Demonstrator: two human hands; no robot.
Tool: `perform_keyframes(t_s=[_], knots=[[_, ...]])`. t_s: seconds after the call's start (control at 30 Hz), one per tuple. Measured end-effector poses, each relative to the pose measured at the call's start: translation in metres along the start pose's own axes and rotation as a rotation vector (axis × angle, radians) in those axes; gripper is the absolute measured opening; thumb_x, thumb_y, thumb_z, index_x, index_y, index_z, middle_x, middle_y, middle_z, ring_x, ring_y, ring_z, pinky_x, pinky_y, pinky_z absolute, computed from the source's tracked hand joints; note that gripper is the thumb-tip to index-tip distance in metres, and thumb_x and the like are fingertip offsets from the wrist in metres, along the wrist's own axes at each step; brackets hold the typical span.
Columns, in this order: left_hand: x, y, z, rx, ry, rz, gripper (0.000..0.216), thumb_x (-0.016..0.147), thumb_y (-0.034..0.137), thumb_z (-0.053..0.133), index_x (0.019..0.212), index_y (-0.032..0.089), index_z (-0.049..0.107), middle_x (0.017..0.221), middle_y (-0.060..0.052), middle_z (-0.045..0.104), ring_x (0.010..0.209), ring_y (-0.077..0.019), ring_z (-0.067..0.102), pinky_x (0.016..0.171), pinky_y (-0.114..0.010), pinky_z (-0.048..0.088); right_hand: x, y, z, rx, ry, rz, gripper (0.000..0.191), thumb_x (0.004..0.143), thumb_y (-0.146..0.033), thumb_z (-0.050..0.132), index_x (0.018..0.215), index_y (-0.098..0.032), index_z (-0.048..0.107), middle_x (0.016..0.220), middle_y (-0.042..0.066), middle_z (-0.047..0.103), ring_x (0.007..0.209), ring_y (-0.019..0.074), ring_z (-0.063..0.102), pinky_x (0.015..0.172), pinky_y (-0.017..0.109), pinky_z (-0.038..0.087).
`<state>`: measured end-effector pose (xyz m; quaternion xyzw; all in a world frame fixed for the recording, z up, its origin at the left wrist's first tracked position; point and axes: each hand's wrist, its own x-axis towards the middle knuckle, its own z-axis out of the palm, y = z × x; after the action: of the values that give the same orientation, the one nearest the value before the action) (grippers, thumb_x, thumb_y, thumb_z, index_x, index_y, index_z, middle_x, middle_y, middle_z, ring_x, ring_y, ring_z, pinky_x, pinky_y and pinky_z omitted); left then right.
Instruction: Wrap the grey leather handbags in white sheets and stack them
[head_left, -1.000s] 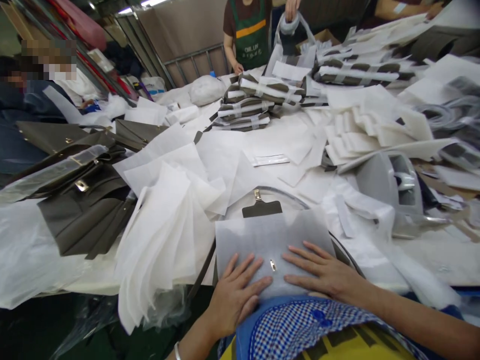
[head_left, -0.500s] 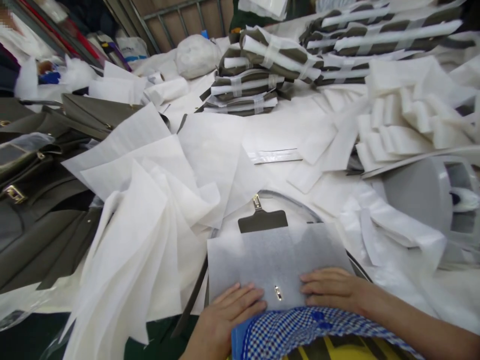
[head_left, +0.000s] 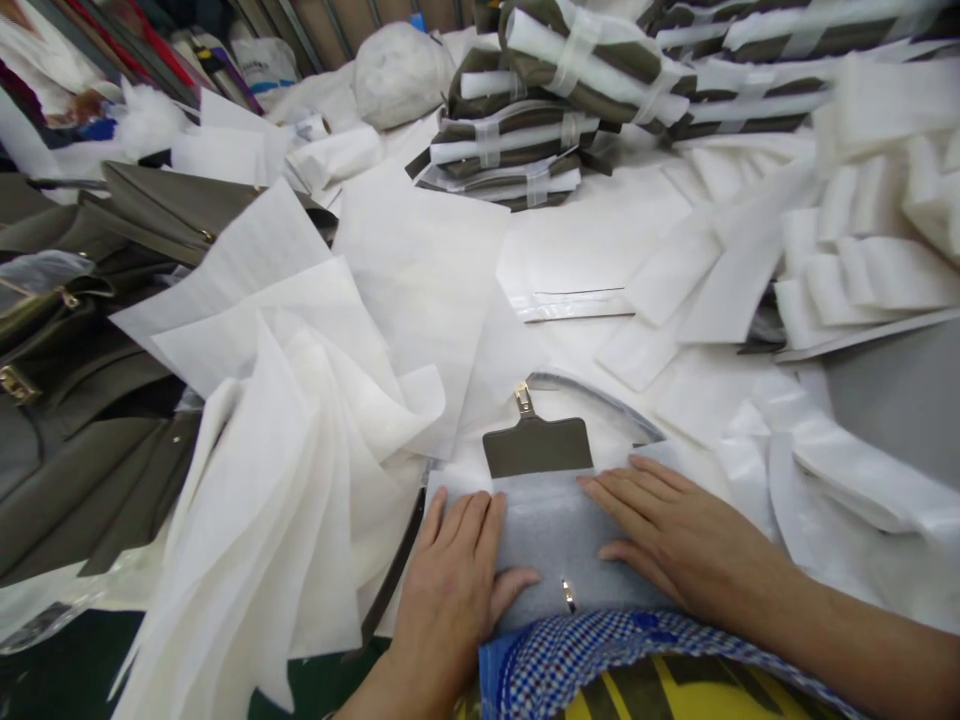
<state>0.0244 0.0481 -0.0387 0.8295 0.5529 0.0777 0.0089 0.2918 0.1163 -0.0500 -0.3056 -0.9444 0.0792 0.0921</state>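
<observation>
A thin translucent sheet [head_left: 536, 535] lies over a bag in front of my body, with a small gold clasp [head_left: 568, 596] poking through near its lower edge. Above the sheet's top edge shows the bag's olive-brown tab [head_left: 541, 447], which ends in a gold buckle [head_left: 523, 398]. My left hand [head_left: 461, 575] rests flat on the sheet's left part, fingers stretched out and thumb apart. Flat on its right part lies my right hand [head_left: 652, 520], fingers extended. A dark strap [head_left: 397, 570] curves out on the left; a wrapped handle [head_left: 600, 392] arcs behind the tab.
Loose white sheets [head_left: 300, 450] are fanned out at left, beside several olive bags [head_left: 82, 420]. Rolled, wrapped bundles [head_left: 517, 140] are stacked at the back. Folded white padding [head_left: 862, 220] and a grey object [head_left: 900, 410] sit at right. A clear bag [head_left: 401, 75] stands behind.
Both hands have slid forward over the sheet, away from my body, toward its top edge. The camera view has shifted slightly.
</observation>
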Motion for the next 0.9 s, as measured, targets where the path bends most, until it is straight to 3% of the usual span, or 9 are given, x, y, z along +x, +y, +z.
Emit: perform_keyframes(t_s=[0.1, 0.23, 0.33, 0.6, 0.77, 0.9], knots=[[0.002, -0.002, -0.009, -0.073, -0.04, -0.009, 0.066, 0.091, 0.069, 0.042, 0.115, 0.011, 0.061, 0.101, -0.012, 0.069, 0.096, -0.0288, 0.065, 0.103, -0.057, 0.043, 0.009, 0.0, -0.011, 0.082, -0.063, 0.044, 0.034, 0.097, -0.042, 0.053, 0.116, -0.015, 0.063, 0.1, 0.01, 0.069, 0.092, 0.0264, 0.063, 0.09, 0.047, 0.049], [0.007, -0.004, -0.019, -0.123, -0.05, -0.008, 0.058, 0.086, 0.071, 0.052, 0.099, 0.015, 0.062, 0.084, -0.008, 0.063, 0.082, -0.028, 0.061, 0.078, -0.047, 0.052, 0.016, 0.0, -0.021, 0.166, -0.105, 0.038, 0.026, 0.095, -0.041, 0.055, 0.104, -0.017, 0.062, 0.089, 0.007, 0.065, 0.081, 0.0251, 0.059, 0.075, 0.041, 0.047], [0.008, -0.005, -0.022, -0.125, -0.041, -0.008, 0.053, 0.089, 0.068, 0.05, 0.095, 0.016, 0.061, 0.082, -0.008, 0.062, 0.079, -0.027, 0.06, 0.072, -0.043, 0.051, 0.016, 0.0, -0.024, 0.169, -0.125, 0.027, 0.025, 0.096, -0.042, 0.053, 0.099, -0.019, 0.061, 0.085, 0.006, 0.063, 0.077, 0.0243, 0.058, 0.071, 0.039, 0.045], [0.009, -0.007, -0.003, -0.054, -0.011, -0.005, 0.048, 0.098, 0.059, 0.038, 0.099, 0.017, 0.061, 0.073, -0.004, 0.063, 0.068, -0.0217, 0.06, 0.067, -0.037, 0.046, 0.023, 0.0, -0.009, 0.069, -0.17, 0.034, 0.033, 0.098, -0.053, 0.048, 0.097, -0.021, 0.055, 0.069, 0.002, 0.065, 0.059, 0.021, 0.063, 0.054, 0.031, 0.037], [0.015, -0.007, 0.007, -0.016, -0.086, -0.041, 0.051, 0.097, 0.06, 0.037, 0.104, 0.016, 0.061, 0.074, -0.003, 0.065, 0.069, -0.0222, 0.062, 0.067, -0.038, 0.049, 0.03, 0.001, 0.004, 0.016, -0.237, 0.094, 0.038, 0.091, -0.056, 0.06, 0.101, -0.021, 0.054, 0.066, 0.002, 0.068, 0.057, 0.0229, 0.066, 0.049, 0.03, 0.032], [0.013, 0.004, 0.003, -0.016, 0.065, -0.032, 0.031, 0.1, 0.042, 0.047, 0.109, 0.017, 0.063, 0.104, -0.009, 0.071, 0.097, -0.0238, 0.066, 0.092, -0.044, 0.05, 0.028, 0.002, 0.006, 0.003, -0.223, 0.106, 0.039, 0.09, -0.057, 0.06, 0.102, -0.021, 0.053, 0.067, 0.002, 0.068, 0.057, 0.0224, 0.066, 0.049, 0.029, 0.031]])
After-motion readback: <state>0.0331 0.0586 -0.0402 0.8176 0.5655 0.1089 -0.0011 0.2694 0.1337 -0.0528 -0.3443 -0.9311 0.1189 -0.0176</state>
